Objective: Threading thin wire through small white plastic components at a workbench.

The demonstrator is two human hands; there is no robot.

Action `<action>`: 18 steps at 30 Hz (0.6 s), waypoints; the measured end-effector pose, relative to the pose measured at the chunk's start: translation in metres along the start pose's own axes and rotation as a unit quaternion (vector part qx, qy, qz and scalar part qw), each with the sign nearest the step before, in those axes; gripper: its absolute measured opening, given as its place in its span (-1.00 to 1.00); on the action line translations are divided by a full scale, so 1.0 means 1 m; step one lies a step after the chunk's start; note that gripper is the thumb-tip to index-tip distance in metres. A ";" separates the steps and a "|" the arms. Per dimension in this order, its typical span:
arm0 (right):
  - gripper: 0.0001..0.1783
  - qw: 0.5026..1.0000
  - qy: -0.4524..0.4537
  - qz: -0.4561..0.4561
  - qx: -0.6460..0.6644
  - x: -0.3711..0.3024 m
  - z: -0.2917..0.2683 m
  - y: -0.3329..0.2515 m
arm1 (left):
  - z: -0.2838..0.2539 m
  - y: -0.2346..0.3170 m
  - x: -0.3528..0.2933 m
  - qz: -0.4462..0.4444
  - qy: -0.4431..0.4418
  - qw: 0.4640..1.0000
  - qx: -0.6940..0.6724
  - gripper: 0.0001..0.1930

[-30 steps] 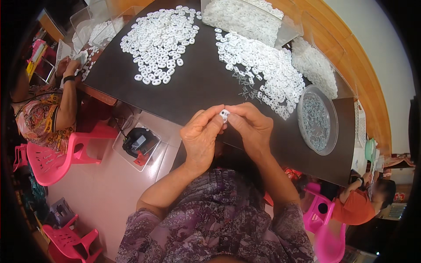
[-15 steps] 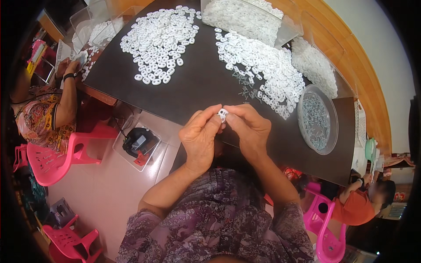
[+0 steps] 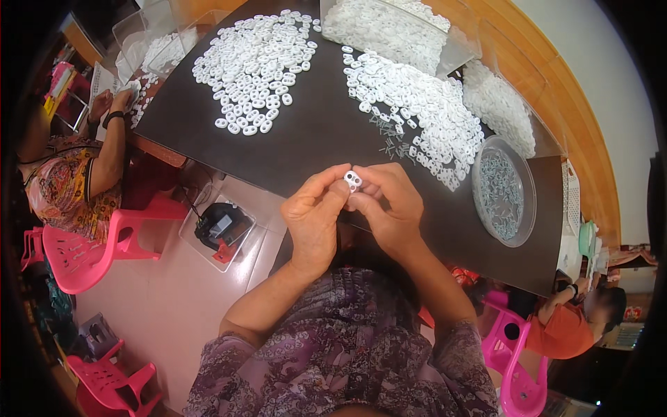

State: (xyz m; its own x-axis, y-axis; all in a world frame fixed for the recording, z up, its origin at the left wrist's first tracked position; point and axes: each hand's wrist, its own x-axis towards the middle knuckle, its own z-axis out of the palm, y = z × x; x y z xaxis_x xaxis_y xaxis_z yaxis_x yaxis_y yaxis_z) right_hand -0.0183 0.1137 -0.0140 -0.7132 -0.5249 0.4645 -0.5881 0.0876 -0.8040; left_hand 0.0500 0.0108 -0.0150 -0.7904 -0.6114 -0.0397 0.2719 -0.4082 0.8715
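A small white oval plastic piece with round holes [image 3: 352, 179] is held up over the near edge of the dark table. My left hand [image 3: 314, 215] pinches it from the left between thumb and forefinger. From the other side my right hand [image 3: 392, 212] closes on the same piece, its thumb at the lower right edge and its fingers curled behind. Whether a screw sits in the piece is hidden by the fingers. Past my hands lie a few loose grey screws [image 3: 394, 147] beside a heap of similar white pieces [image 3: 417, 97].
Another heap of white oval pieces [image 3: 253, 59] lies at the far left of the table. A clear bin [image 3: 451, 48] and a white-filled bag [image 3: 497, 104] stand behind. A round clear tub of screws [image 3: 529, 208] is at right. One person [image 3: 76, 174] works at left, another [image 3: 566, 326] at right.
The white piece has turned in my fingers, and its holes now show more plainly. My right thumb has slid down along its edge, and both hands have shifted slightly left.
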 end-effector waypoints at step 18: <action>-0.68 0.996 0.033 0.029 0.083 0.000 0.005 -0.008 | -0.016 -0.008 0.008 0.069 -0.124 0.988 0.055 -0.75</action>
State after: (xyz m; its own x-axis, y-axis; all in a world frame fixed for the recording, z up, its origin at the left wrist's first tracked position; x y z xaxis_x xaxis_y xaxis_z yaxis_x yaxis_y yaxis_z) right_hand -0.0122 0.1088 -0.0095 -0.7708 -0.4655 0.4348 -0.4786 -0.0273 -0.8776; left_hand 0.0503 -0.0012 -0.0303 -0.8638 -0.4657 0.1923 0.3358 -0.2474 0.9089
